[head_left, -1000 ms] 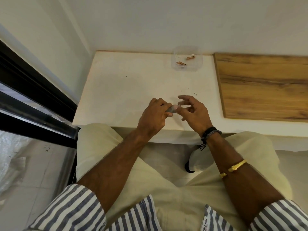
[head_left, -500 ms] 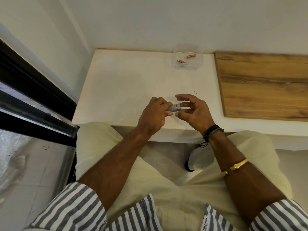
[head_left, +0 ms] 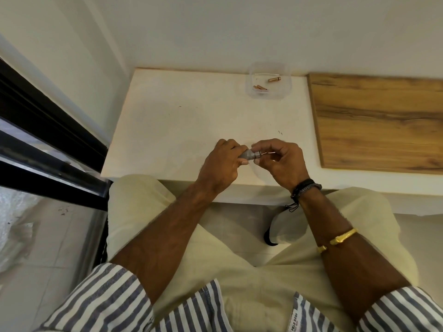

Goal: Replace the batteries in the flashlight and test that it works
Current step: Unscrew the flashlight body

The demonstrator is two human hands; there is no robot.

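Above the front edge of the surface (head_left: 179,130), left hand (head_left: 223,161) fingers wrap the flashlight (head_left: 250,155) while right hand (head_left: 280,161) fingers pinch its end; the tub (head_left: 285,89) of batteries (head_left: 260,87) sits well apart at the far edge.

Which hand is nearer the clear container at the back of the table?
Right. The right hand sits almost straight in front of the container, nearer the person; the left hand is further off to its left.

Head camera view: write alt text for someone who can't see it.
A person's left hand and right hand grip a small grey metal flashlight over a white table. A clear plastic container at the back holds copper-coloured batteries, beside a wooden board.
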